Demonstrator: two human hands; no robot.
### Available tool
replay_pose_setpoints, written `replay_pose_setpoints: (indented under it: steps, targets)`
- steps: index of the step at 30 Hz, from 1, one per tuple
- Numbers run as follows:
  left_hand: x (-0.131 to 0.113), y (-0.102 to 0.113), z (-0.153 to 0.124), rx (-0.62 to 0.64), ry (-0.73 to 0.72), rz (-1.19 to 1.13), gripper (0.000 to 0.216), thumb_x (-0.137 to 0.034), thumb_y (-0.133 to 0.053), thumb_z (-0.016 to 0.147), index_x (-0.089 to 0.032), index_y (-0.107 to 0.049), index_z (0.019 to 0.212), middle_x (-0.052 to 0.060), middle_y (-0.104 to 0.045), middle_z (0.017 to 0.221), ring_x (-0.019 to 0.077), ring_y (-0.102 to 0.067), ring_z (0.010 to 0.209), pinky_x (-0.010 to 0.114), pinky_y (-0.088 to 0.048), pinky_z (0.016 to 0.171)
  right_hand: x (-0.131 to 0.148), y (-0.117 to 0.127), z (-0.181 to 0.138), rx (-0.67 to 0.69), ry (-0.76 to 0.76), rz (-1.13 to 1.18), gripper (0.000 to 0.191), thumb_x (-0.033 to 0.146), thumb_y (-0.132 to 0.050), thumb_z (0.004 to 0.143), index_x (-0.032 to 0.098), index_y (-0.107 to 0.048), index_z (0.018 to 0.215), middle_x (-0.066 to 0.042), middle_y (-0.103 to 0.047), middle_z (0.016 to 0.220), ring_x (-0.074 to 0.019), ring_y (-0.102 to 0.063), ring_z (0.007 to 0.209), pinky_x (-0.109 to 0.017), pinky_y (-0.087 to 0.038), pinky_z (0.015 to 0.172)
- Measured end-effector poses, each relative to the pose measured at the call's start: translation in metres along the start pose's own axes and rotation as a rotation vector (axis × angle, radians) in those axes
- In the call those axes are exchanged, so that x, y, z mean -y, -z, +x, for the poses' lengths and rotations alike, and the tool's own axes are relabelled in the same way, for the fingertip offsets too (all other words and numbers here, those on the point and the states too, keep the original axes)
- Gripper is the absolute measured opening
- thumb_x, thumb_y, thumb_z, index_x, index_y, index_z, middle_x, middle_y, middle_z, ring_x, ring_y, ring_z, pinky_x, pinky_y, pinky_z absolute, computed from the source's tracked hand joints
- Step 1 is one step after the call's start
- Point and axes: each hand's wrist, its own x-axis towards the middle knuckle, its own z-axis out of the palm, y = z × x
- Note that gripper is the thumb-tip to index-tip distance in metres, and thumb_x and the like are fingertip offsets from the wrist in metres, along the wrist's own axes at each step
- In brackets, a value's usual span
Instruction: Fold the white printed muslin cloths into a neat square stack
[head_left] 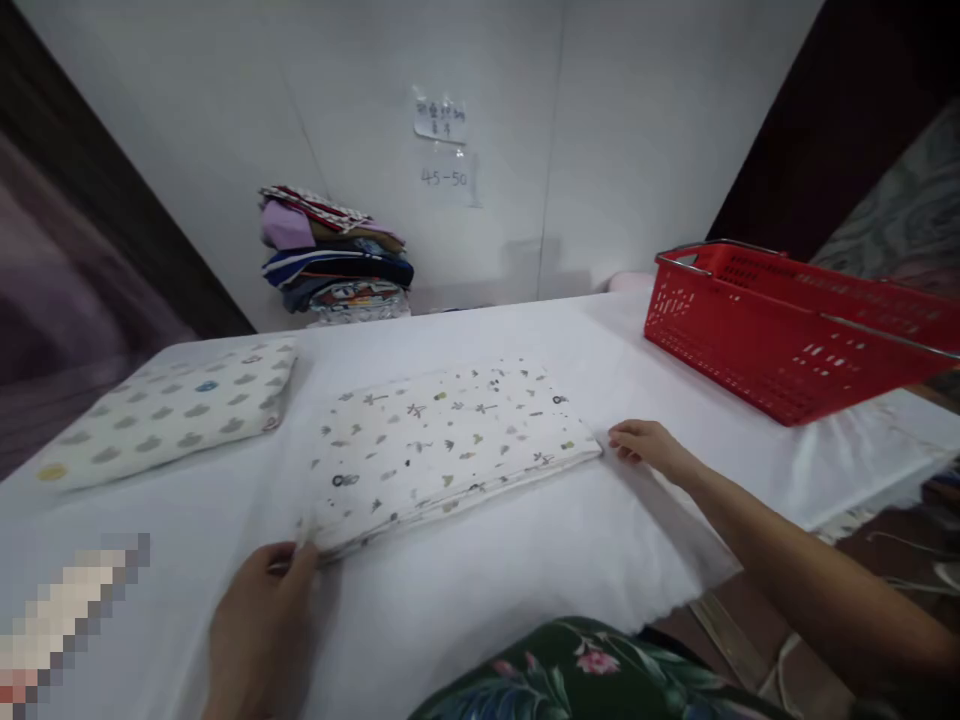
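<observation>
A folded white cloth printed with small dark figures lies flat on the white table in front of me. My left hand pinches its near left corner, fingers closed on the fabric edge. My right hand rests at the cloth's right end, fingers curled against the edge and touching it.
A second folded cloth with grey spots lies at the left. A pile of folded clothes stands at the back by the wall. A red plastic basket sits at the right. The table's right edge drops off beyond my right arm.
</observation>
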Motion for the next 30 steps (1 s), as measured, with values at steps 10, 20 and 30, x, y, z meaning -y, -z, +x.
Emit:
replay_pose_setpoints:
  steps: [10, 20, 30]
  targets:
    - [0.004, -0.004, -0.001, 0.003, 0.019, -0.003, 0.032, -0.053, -0.041, 0.074, -0.025, -0.052, 0.083, 0.002, -0.064, 0.084, 0.0250, -0.059, 0.077, 0.033, -0.044, 0.064, 0.025, -0.016, 0.013, 0.125, -0.016, -0.330, 0.034, 0.048, -0.065, 0.066, 0.017, -0.054, 0.062, 0.002, -0.050, 0.050, -0.0086, -0.043, 0.046, -0.022, -0.033, 0.044]
    - [0.011, -0.009, 0.005, 0.003, 0.024, 0.066, 0.031, -0.057, -0.038, 0.074, -0.030, -0.050, 0.085, -0.004, -0.064, 0.084, 0.0217, -0.060, 0.074, 0.032, -0.046, 0.062, 0.027, -0.009, 0.004, 0.124, 0.156, -0.317, 0.020, 0.030, -0.057, 0.071, 0.018, -0.057, 0.087, 0.001, -0.058, 0.071, -0.0101, -0.051, 0.060, -0.021, -0.037, 0.053]
    - [0.017, -0.013, 0.011, -0.019, -0.017, 0.067, 0.032, -0.057, -0.037, 0.073, -0.029, -0.049, 0.083, -0.002, -0.065, 0.086, 0.0240, -0.061, 0.078, 0.032, -0.045, 0.062, 0.022, -0.028, -0.014, -0.026, 0.314, -0.629, 0.027, 0.034, -0.054, 0.076, 0.021, -0.054, 0.100, 0.000, -0.061, 0.079, -0.0132, -0.053, 0.066, -0.024, -0.036, 0.059]
